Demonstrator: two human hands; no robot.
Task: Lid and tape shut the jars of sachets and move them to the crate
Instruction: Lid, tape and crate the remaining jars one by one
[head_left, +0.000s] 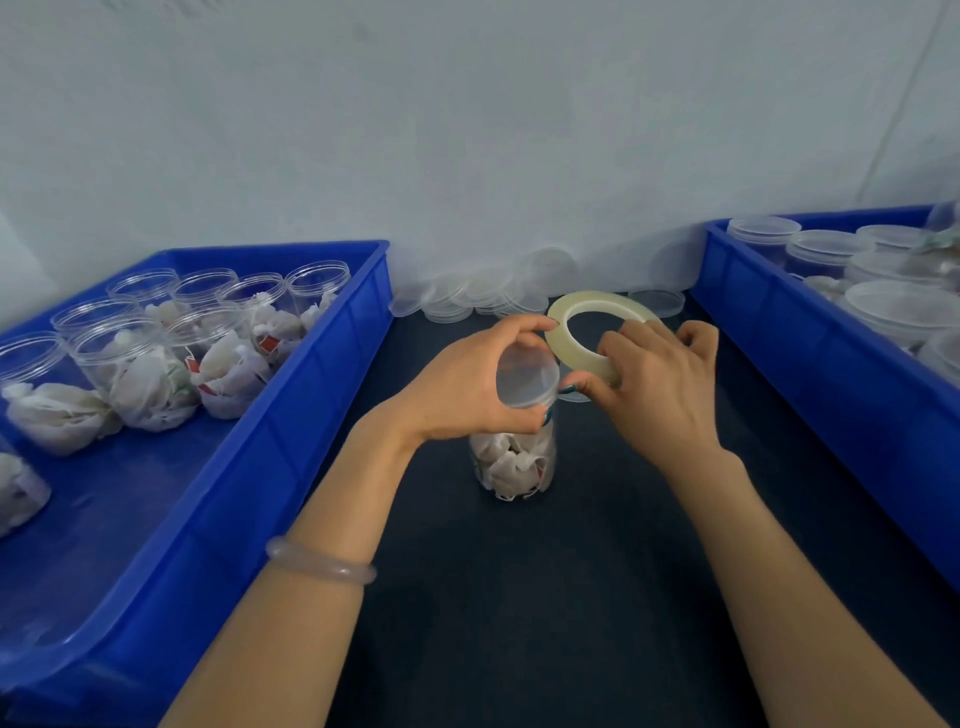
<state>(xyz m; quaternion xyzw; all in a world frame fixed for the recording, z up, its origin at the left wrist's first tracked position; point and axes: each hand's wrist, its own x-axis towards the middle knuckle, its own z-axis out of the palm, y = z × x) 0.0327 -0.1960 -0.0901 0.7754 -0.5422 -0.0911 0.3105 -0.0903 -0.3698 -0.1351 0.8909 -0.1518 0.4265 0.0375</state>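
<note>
Pale wall (467, 130) backs a dark desk (519, 597), and at its middle a clear jar (511, 462) of white sachets stands upright under the left grip (467, 384). That grip curls down over the jar's clear lid (524, 376), thumb and fingers round the rim. Just right of it, the right grip (660, 384) clasps a pale tape roll (592, 301), fingers through the ring, thumb tip at the lid's edge; the roll tilts up and away, touching the left fingertips. Whether any tape is on the jar cannot be told. A pale bracelet (319, 566) sits on the left wrist. Beyond both grips, loose lids (467, 296) lie against the wall. Well left of the left grip, a blue crate (311, 395) holds open jars (135, 374) of sachets; well right of the right grip, a second blue crate (779, 322) holds lidded jars (883, 270)
</note>
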